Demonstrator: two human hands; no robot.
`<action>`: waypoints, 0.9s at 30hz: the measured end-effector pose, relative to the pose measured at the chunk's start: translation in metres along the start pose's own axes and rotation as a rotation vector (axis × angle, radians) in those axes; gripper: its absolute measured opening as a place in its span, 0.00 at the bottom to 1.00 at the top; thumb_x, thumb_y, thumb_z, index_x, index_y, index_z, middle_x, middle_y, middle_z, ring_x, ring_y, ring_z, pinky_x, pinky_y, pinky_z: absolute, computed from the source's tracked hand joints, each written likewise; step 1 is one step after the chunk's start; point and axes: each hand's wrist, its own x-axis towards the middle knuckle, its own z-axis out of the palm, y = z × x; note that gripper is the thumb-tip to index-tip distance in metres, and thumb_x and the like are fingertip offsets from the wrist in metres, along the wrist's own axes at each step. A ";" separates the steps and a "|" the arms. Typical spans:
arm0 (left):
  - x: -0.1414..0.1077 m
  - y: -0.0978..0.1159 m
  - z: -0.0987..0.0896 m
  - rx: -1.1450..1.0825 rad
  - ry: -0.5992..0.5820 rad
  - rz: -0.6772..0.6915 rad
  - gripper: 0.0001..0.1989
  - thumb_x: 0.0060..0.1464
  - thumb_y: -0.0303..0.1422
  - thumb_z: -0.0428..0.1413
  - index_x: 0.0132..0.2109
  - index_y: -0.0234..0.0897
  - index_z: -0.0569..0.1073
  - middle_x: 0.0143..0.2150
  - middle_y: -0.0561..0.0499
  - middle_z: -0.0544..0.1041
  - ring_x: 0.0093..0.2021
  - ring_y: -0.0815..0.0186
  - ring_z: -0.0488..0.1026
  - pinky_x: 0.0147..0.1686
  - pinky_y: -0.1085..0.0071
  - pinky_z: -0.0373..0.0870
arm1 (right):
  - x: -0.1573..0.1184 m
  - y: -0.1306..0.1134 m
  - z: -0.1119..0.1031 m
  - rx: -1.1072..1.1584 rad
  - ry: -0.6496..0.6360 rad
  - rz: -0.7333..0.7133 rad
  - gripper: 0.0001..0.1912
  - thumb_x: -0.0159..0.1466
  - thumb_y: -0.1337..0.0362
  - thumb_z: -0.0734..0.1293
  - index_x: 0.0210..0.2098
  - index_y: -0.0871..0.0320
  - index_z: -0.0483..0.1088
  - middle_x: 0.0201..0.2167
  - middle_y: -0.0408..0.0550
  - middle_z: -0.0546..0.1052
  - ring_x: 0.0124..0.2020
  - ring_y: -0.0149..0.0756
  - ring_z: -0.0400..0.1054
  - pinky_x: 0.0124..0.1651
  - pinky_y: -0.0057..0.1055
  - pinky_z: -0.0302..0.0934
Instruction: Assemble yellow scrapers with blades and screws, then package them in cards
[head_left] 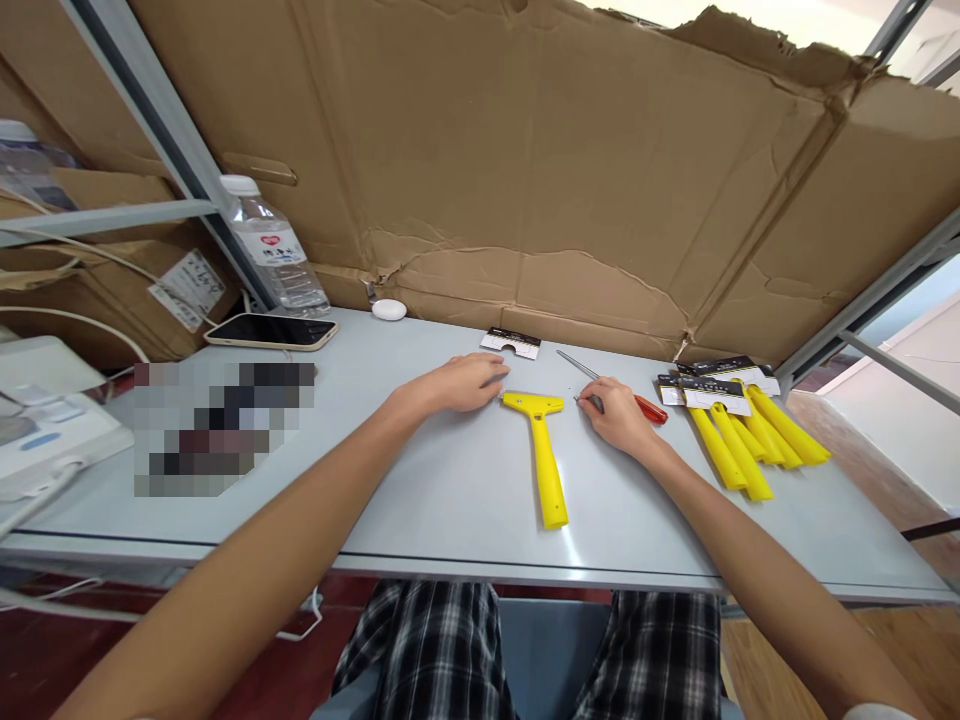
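A yellow scraper (550, 470) lies on the grey table, its wide head toward the back and its handle toward me. Just left of that head, my left hand (471, 382) is closed around a small dark piece that I cannot make out. On the other side, my right hand (613, 412) has its fingers pinched together at the tabletop, with something small and dark at the fingertips. A screwdriver with a red handle (651, 409) lies beside and partly behind my right hand, its metal shaft pointing back left. Behind my left hand sits a black and white card (511, 343).
Several yellow scrapers (718, 447) with card labels lie at the right. A water bottle (277, 250), a phone (271, 331) and a white oval object (389, 310) stand or lie at the back left. Cardboard (525, 150) walls the back; a blurred patch covers the left.
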 end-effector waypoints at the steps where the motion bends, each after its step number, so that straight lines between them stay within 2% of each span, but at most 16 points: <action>1: 0.000 0.000 0.000 -0.028 -0.002 0.019 0.29 0.70 0.45 0.48 0.69 0.39 0.76 0.78 0.38 0.67 0.76 0.43 0.65 0.74 0.44 0.60 | 0.000 0.000 0.000 -0.001 -0.001 -0.001 0.07 0.71 0.69 0.68 0.39 0.54 0.78 0.44 0.51 0.83 0.51 0.47 0.74 0.57 0.45 0.66; 3: 0.002 0.002 -0.001 -0.087 -0.011 0.067 0.28 0.71 0.46 0.48 0.68 0.41 0.78 0.77 0.42 0.69 0.75 0.47 0.67 0.75 0.49 0.61 | 0.000 0.001 0.000 0.001 0.002 0.000 0.07 0.71 0.69 0.67 0.39 0.54 0.77 0.45 0.51 0.82 0.50 0.47 0.74 0.57 0.45 0.66; 7: 0.001 0.014 -0.003 -0.173 0.062 0.202 0.28 0.73 0.49 0.47 0.65 0.40 0.80 0.71 0.43 0.76 0.71 0.52 0.72 0.74 0.56 0.63 | 0.000 0.000 -0.002 0.018 0.014 0.000 0.06 0.72 0.68 0.67 0.39 0.54 0.76 0.46 0.50 0.81 0.50 0.45 0.74 0.57 0.44 0.66; 11: -0.003 0.031 0.000 -0.175 0.067 0.246 0.29 0.71 0.49 0.53 0.68 0.37 0.77 0.71 0.41 0.75 0.71 0.51 0.71 0.73 0.55 0.63 | 0.001 0.000 -0.005 0.035 0.020 -0.018 0.06 0.73 0.66 0.67 0.40 0.54 0.76 0.47 0.50 0.81 0.51 0.44 0.75 0.58 0.44 0.66; 15: -0.006 0.043 0.007 -0.141 0.047 0.278 0.28 0.70 0.47 0.55 0.69 0.40 0.76 0.73 0.41 0.74 0.72 0.49 0.70 0.73 0.53 0.63 | 0.000 0.001 -0.006 0.038 0.010 -0.034 0.06 0.72 0.66 0.67 0.39 0.54 0.77 0.47 0.50 0.82 0.51 0.45 0.75 0.58 0.44 0.66; 21: -0.003 0.045 0.010 -0.118 0.044 0.310 0.20 0.69 0.40 0.57 0.61 0.41 0.81 0.67 0.42 0.79 0.68 0.50 0.73 0.70 0.53 0.64 | 0.000 0.000 -0.006 0.021 -0.003 -0.039 0.06 0.69 0.66 0.71 0.43 0.54 0.81 0.48 0.51 0.82 0.52 0.46 0.75 0.60 0.47 0.67; 27: -0.001 0.044 0.008 -0.148 0.075 0.356 0.17 0.66 0.37 0.59 0.58 0.41 0.83 0.58 0.44 0.84 0.60 0.50 0.79 0.62 0.56 0.71 | 0.001 -0.001 -0.005 0.037 0.004 -0.033 0.05 0.68 0.67 0.72 0.38 0.53 0.82 0.48 0.51 0.83 0.51 0.46 0.75 0.59 0.47 0.68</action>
